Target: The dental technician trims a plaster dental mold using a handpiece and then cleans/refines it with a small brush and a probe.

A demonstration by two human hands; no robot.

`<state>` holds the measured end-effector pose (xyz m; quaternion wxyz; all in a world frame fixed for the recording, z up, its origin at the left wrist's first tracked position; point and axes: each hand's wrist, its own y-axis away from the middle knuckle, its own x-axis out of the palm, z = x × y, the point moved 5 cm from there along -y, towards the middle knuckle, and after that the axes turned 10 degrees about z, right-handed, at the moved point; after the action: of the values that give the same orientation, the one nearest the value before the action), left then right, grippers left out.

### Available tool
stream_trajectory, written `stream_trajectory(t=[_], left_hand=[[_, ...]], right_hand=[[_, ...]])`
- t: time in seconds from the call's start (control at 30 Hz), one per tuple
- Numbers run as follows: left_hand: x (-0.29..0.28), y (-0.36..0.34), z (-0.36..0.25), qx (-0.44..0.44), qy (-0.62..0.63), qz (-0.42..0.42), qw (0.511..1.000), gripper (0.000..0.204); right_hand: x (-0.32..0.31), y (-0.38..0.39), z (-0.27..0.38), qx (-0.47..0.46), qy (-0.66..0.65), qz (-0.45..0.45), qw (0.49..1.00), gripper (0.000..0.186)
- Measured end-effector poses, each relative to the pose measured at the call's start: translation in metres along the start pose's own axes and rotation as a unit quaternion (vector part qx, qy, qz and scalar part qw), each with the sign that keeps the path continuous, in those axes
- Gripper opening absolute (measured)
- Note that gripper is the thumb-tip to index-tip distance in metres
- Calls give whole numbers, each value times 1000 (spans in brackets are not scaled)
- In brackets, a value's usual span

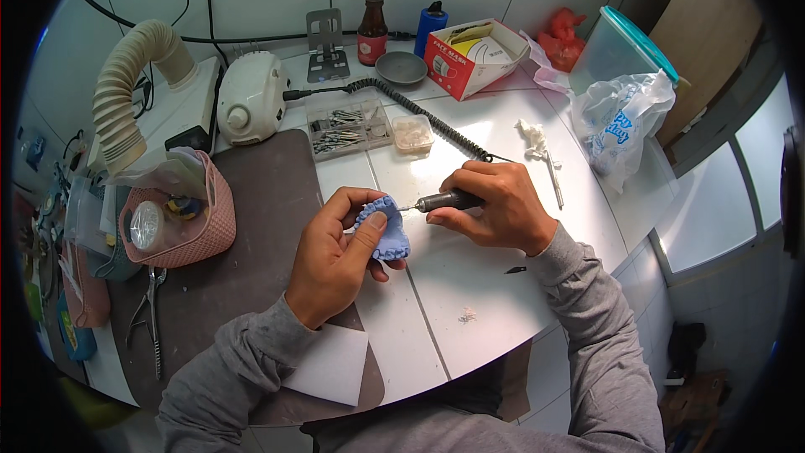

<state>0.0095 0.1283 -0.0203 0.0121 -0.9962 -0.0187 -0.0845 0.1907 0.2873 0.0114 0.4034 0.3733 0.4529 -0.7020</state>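
Note:
A blue dental cast with a row of moulded teeth is held in my left hand, thumb across its face and fingers behind it. My right hand grips a black rotary handpiece that points left. The thin bur at its tip is at the cast's upper right edge; whether it touches I cannot tell. From behind the right hand a coiled black cord runs back toward a white control box with a knob.
Behind my hands stand a compartment box of burs and a small clear tub. Pliers and a pink basket are on the left. A small dark blade lies near my right wrist. A ribbed hose arches at the back left.

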Motion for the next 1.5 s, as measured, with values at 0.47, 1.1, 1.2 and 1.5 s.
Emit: stream_trajectory(t=[0.47,1.1,1.2,1.5], left_hand=[[-1,2,1,-18,-40,7,999,32],[1,3,0,3,-70,-27,997,31],[0,3,1,4,-79,-29,996,31],[-1,4,2,-1,-108,-46,993,30]], right_hand=[[-1,-1,2,2,1,12,1000,44],[1,0,4,-31,26,-1,999,46],[0,0,5,-21,40,-18,999,45],[3,2,9,-27,91,56,994,51]])
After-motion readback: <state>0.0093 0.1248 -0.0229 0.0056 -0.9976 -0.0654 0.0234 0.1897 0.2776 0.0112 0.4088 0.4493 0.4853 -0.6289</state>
